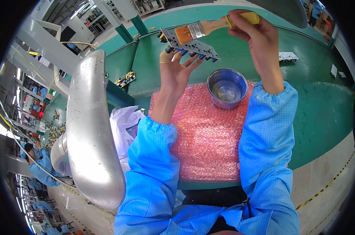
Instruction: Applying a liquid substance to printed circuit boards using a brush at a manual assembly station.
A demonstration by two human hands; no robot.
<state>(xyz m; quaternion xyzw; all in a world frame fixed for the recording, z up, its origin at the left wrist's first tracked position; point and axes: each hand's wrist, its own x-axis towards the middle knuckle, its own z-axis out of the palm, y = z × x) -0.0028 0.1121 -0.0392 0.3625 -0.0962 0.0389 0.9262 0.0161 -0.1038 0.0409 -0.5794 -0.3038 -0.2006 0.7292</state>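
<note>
A circuit board (203, 49), tilted with its components facing down, is held up from below by my left hand (175, 72). Finger cots cover some of those fingertips. In my right hand (259, 43) is a paintbrush (212, 26) with a wooden handle, yellow at its end. Its orange-brown bristles touch the board's upper face near the left end. Below and between my forearms stands a round metal bowl (227, 105) with some clear liquid in it. The bowl rests on a sheet of pink bubble wrap (208, 145).
A big silver fume hood (87, 129) stands left of my arm, beside crumpled white cloth (124, 125). Other boards lie on the green table: one (125, 78) at left, one (288, 56) at right, with small pieces (334, 70) farther right. A co-worker (42, 164) sits far left.
</note>
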